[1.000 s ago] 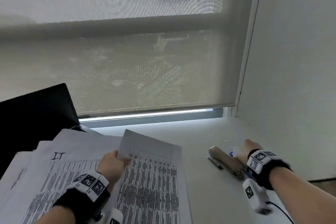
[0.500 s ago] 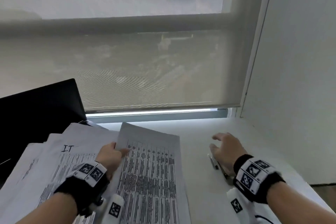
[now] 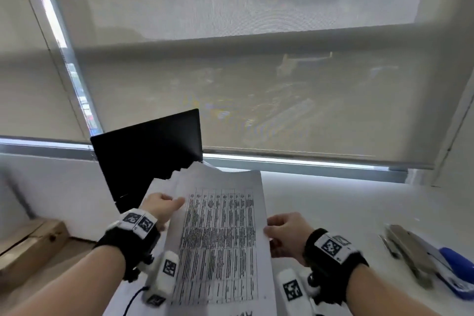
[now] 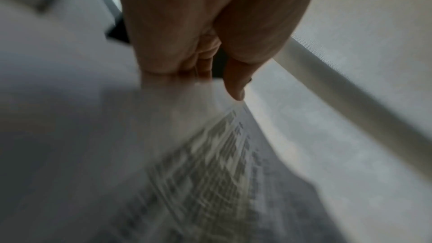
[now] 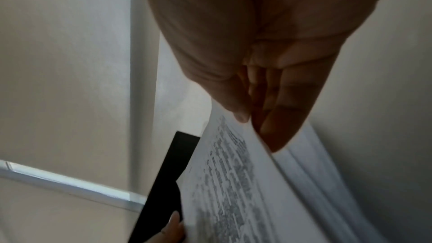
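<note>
Both hands are on the paper stack (image 3: pixel 220 233). It's held up off the desk (image 3: pixel 346 202), tilted, printed table facing the person, right between the two wrists. The top edge sits just in front of the laptop's (image 3: pixel 151 154) lower right corner and covers a bit of the dark screen.

Left hand (image 3: pixel 160 209) grips the stack's left edge, fairly high up. In the left wrist view the thumb (image 4: pixel 236 84) lies on top of the sheet and the other fingers curl under it, so it's a pinch, though that view is blurry.

Right hand (image 3: pixel 286 232) has the right edge, approx. halfway down. In the right wrist view the thumb (image 5: pixel 236 106) presses on the printed side, and the fingers (image 5: pixel 280 117) lie straight and close together beneath the top sheet — again a pinch. More sheet edges fan out beyond those fingers, so there are several pages, not squared up. Can't tell how many.

A stapler (image 3: pixel 436 264), grey top w/ blue base, lies flat on the desk well to the right of the right hand, untouched.

At far left a wooden block (image 3: pixel 28 241) sits low, apart from everything else. A roller blind (image 3: pixel 256 84) is pulled down over the window behind the desk, w/ a strip of light below its bottom bar.
</note>
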`<control>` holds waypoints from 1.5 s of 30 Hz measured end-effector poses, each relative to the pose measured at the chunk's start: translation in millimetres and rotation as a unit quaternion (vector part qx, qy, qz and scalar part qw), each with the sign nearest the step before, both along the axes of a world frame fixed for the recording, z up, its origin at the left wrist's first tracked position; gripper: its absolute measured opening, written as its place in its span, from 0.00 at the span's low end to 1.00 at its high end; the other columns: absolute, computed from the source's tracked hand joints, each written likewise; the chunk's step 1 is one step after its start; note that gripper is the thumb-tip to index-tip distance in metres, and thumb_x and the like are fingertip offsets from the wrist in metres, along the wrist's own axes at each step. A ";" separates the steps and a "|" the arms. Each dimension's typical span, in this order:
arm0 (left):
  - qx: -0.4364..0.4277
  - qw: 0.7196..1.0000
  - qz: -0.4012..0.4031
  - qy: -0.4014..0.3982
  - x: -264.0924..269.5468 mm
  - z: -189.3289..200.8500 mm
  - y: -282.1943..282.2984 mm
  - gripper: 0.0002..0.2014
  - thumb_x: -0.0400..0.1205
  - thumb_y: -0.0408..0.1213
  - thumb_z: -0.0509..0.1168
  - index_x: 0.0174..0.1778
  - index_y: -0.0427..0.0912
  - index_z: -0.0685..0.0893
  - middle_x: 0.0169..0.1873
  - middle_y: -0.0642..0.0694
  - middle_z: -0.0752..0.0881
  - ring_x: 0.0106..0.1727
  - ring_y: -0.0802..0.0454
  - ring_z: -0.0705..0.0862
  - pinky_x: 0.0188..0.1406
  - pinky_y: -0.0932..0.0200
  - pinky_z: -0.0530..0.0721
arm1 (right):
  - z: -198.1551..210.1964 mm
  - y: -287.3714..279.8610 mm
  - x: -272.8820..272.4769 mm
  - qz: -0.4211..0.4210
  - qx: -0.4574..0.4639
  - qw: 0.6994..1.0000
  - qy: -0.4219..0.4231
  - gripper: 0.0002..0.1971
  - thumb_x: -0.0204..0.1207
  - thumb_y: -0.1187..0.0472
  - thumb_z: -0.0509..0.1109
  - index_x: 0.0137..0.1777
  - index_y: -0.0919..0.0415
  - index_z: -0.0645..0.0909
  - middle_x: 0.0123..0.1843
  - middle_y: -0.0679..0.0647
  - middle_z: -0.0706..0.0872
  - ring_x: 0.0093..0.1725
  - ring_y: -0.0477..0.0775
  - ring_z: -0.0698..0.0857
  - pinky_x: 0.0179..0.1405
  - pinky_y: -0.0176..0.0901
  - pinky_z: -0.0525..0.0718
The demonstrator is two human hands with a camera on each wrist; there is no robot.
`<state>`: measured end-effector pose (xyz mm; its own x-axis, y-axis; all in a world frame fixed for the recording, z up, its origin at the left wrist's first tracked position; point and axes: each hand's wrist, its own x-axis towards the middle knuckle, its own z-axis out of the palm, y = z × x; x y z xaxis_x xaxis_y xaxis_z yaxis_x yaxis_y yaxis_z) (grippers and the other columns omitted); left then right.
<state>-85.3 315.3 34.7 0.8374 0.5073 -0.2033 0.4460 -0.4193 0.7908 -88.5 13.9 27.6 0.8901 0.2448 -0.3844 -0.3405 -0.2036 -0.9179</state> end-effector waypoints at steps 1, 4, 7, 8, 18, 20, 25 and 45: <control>0.081 0.996 0.000 0.037 -8.8 -1.5 11.4 0.36 0.72 0.57 0.75 0.67 0.32 0.80 0.62 0.33 0.84 0.63 0.34 0.84 0.63 0.44 0.83 | -4.1 9.6 2.6 -0.002 -0.019 1.000 0.002 0.09 0.77 0.77 0.64 0.55 0.74 0.81 0.41 0.68 0.85 0.20 0.56 0.84 0.23 0.50 0.88; 0.202 0.965 -0.031 0.163 -28.0 -11.5 31.1 0.40 0.79 0.69 0.58 0.72 0.37 0.75 0.73 0.36 0.77 0.75 0.39 0.73 0.73 0.53 0.71 | -21.9 24.2 7.9 0.009 -0.109 0.994 0.008 0.07 0.73 0.74 0.67 0.40 0.66 0.86 0.32 0.60 0.87 0.23 0.55 0.86 0.32 0.56 0.90; 0.188 0.962 -0.059 0.188 -27.6 -32.3 53.7 0.41 0.69 0.77 0.57 0.55 0.39 0.83 0.60 0.40 0.85 0.66 0.42 0.81 0.66 0.56 0.77 | -49.3 24.4 15.2 0.034 -0.165 0.986 0.010 0.01 0.64 0.65 0.73 0.33 0.62 0.86 0.38 0.58 0.91 0.41 0.59 0.91 0.47 0.59 0.90; 0.179 0.963 -0.071 0.189 -26.9 -39.0 58.2 0.47 0.59 0.79 0.65 0.55 0.38 0.85 0.57 0.40 0.87 0.61 0.42 0.84 0.64 0.54 0.79 | -61.7 22.5 20.9 0.023 -0.159 0.987 0.015 0.03 0.62 0.63 0.74 0.35 0.61 0.85 0.41 0.59 0.92 0.43 0.60 0.91 0.48 0.59 0.89; 0.088 0.974 -0.076 0.196 18.5 -121.4 144.8 0.56 0.40 0.76 0.79 0.63 0.50 0.86 0.59 0.51 0.89 0.62 0.49 0.85 0.70 0.45 0.79 | -25.3 30.3 -4.6 0.119 -0.347 0.929 -0.051 0.45 0.64 0.38 0.76 0.79 0.51 0.63 0.76 0.54 0.71 0.70 0.56 0.76 0.70 0.46 0.75; 0.075 0.977 -0.080 0.180 -2.0 -88.7 112.0 0.54 0.39 0.74 0.81 0.61 0.49 0.87 0.57 0.50 0.89 0.60 0.47 0.85 0.69 0.46 0.79 | -22.0 28.1 -7.5 0.141 -0.358 0.920 -0.071 0.46 0.64 0.37 0.75 0.80 0.50 0.61 0.78 0.52 0.69 0.73 0.55 0.73 0.73 0.47 0.72; -0.030 0.980 -0.125 0.153 -28.9 -58.4 69.9 0.40 0.46 0.58 0.87 0.55 0.49 0.90 0.50 0.49 0.92 0.58 0.44 0.86 0.71 0.46 0.76 | -27.2 17.0 -12.1 0.156 -0.308 0.935 -0.080 0.43 0.55 0.35 0.76 0.72 0.42 0.68 0.61 0.42 0.83 0.56 0.47 0.84 0.63 0.49 0.81; -0.084 0.979 -0.100 -0.156 -66.6 11.2 5.5 0.10 0.70 0.12 0.71 0.41 0.28 0.85 0.28 0.37 0.89 0.24 0.47 0.88 0.29 0.54 0.88 | -17.2 3.4 -14.3 -0.052 0.179 0.982 -0.014 0.26 0.55 0.58 0.84 0.52 0.66 0.83 0.45 0.64 0.89 0.45 0.62 0.87 0.48 0.55 0.86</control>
